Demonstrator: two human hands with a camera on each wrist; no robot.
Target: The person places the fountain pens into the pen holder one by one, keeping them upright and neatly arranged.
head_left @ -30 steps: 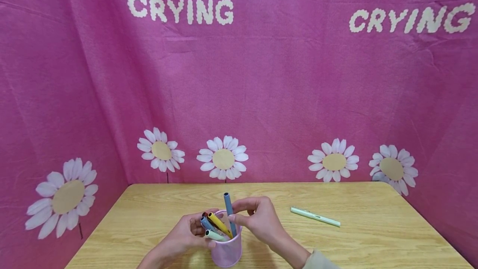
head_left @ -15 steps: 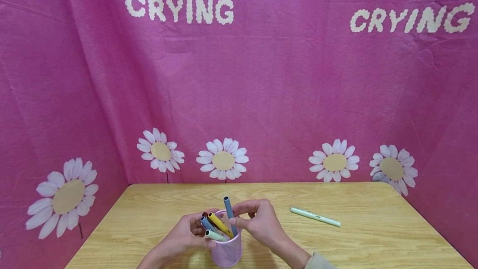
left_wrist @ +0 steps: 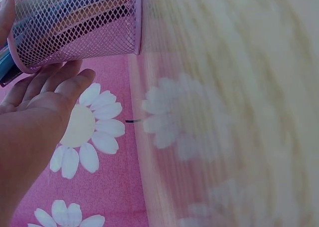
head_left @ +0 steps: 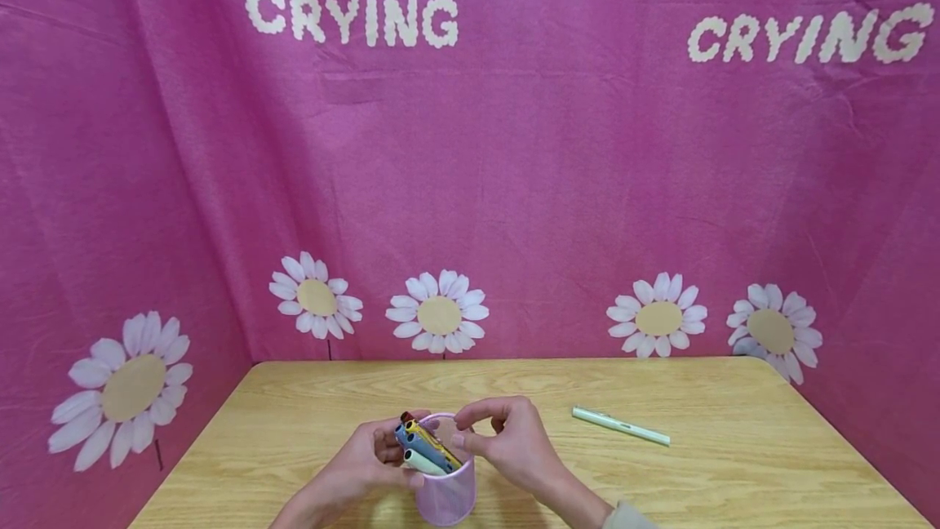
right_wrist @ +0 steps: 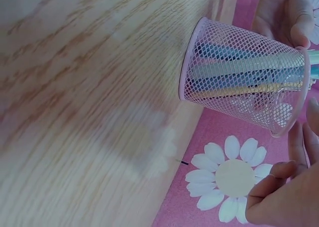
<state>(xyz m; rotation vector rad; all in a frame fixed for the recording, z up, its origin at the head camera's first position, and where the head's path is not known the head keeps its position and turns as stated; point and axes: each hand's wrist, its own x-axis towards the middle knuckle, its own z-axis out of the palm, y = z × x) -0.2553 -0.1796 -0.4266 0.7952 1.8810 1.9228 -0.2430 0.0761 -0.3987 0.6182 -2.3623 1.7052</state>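
Observation:
A pink mesh pen holder [head_left: 445, 500] stands upright on the table in the head view. Several pens lean to its left side: a yellow pen [head_left: 432, 439], blue pens [right_wrist: 224, 52], a pale green pen [head_left: 422, 462] and one with a dark red end [head_left: 406, 417]. My left hand [head_left: 367, 460] holds the holder's left rim, thumb on the near side and fingers behind. My right hand [head_left: 514, 443] is at the right rim, thumb and forefinger apart with nothing between them; whether it touches the rim I cannot tell.
Another pale green pen [head_left: 620, 426] lies on the wooden table [head_left: 734, 472], to the right of my right hand. A pink cloth [head_left: 543, 186] with daisies and lettering hangs behind the table and along its sides.
The blue pen that stood upright between my right thumb and forefinger is let go and now leans left among the other pens. My left hand has barely moved.

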